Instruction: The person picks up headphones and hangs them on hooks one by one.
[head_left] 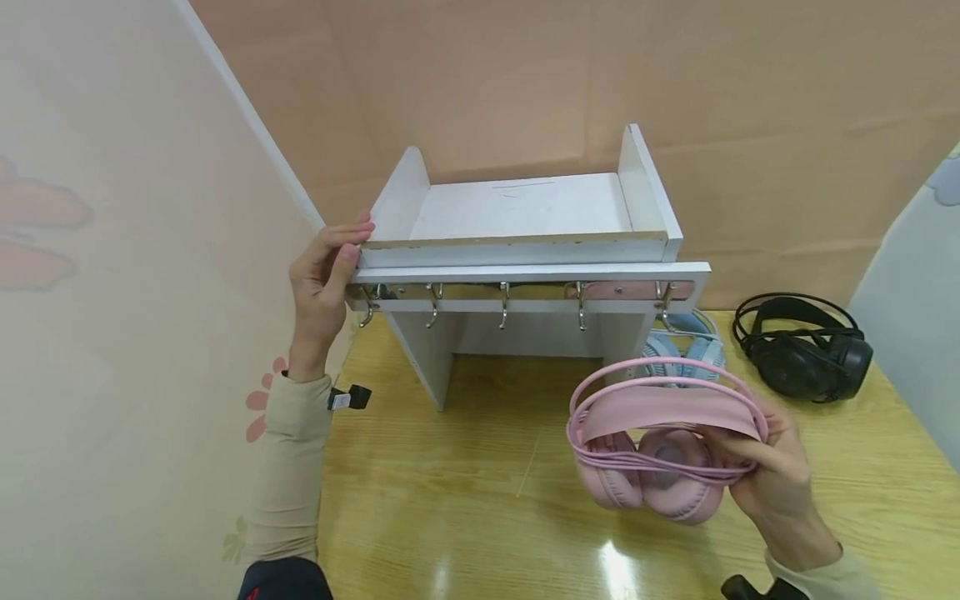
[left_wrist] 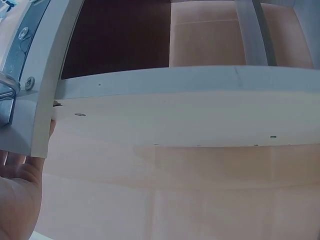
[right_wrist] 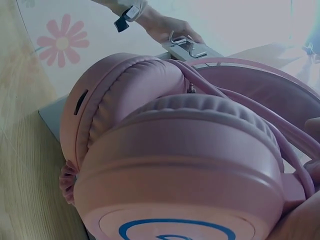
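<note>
A pair of pink headphones [head_left: 675,408] is in my right hand [head_left: 783,475], which grips the right side of the headband. Their cable is bundled along the band, and both ear cups [right_wrist: 180,150] hang low in front of the shelf. My left hand [head_left: 318,287] holds the left end of a white shelf unit [head_left: 517,252], thumb at the front and fingers along the side. Across the unit's front runs a hook rail with several metal hooks [head_left: 504,305], all bare. In the left wrist view the left hand [left_wrist: 20,192] shows beside the rail's end, its fingertips partly hidden.
Black headphones [head_left: 806,350] lie on the wooden tabletop [head_left: 465,483] at the right. Light blue headphones [head_left: 682,350] sit beside the shelf's right leg, partly covered by the pink ones. A pale wall panel [head_left: 150,250] stands close on the left, and brown paper [head_left: 525,83] covers the back.
</note>
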